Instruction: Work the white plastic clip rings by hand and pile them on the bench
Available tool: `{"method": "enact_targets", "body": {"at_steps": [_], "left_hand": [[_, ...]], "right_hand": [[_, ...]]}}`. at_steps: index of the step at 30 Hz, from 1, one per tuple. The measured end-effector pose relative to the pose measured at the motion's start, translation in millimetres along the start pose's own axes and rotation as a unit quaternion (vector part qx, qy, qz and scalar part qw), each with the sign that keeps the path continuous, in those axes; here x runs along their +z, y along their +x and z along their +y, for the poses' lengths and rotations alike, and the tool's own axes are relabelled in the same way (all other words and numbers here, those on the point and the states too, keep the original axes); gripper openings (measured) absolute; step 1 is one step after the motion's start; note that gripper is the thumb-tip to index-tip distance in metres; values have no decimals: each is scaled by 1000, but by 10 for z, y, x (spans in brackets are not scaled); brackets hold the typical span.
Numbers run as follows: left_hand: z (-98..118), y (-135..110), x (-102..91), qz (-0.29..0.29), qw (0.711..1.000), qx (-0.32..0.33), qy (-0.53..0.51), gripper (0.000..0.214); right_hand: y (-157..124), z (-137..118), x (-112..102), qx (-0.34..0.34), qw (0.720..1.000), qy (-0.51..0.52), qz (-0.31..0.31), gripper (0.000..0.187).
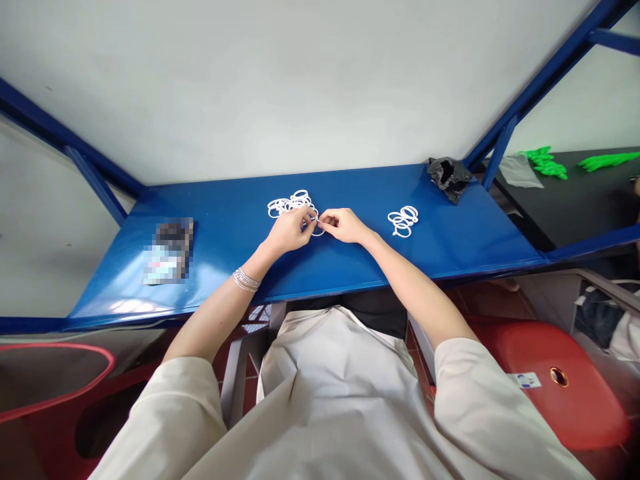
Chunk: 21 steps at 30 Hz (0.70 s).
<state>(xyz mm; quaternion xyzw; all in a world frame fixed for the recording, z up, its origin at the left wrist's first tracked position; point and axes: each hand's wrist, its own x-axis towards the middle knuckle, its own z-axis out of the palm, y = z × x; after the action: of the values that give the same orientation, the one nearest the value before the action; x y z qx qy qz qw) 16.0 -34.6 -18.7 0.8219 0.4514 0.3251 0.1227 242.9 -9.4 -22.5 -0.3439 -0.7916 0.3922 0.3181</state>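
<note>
Both hands meet over the middle of the blue tabletop point(350, 267). Between them is a thin white ring point(319, 233), its lower curve showing below the fingertips. My left hand point(291, 229) pinches it on one side, and my right hand point(344, 225) pinches it from the other. Just behind my left hand lies a pile of several white rings point(301, 195), partly covered by that hand. A smaller group of white rings point(403, 221) rests apart, to the right of my right hand. The exact spot where the fingertips grip is too small to make out.
A crumpled black plastic bag point(449, 179) sits at the table's back right corner. On the left lies a blurred-out flat object point(169, 251). Blue frame bars rise at both sides. Green gloves point(547, 162) lie on a dark table beyond; a red stool point(545, 380) stands at right.
</note>
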Motion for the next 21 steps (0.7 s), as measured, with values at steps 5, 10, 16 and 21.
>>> {"method": "enact_targets", "body": {"at_steps": [5,10,16,21], "left_hand": [[26,-1,-56,14,998,20,49,7],[55,-2,-118,-28,995,11,91,6],[22,2,-110,-27,999,-6,28,9],[-16,6,-79,7,1000,-9,-21,7]], "right_hand": [[-7,-3,-3,-10,1000,-20,4,28],[-12,-23,9,-29,997,-66,-1,20],[-10,-42,16,-34,996,-81,19,17],[-2,-14,26,-47,996,-71,32,17]]}}
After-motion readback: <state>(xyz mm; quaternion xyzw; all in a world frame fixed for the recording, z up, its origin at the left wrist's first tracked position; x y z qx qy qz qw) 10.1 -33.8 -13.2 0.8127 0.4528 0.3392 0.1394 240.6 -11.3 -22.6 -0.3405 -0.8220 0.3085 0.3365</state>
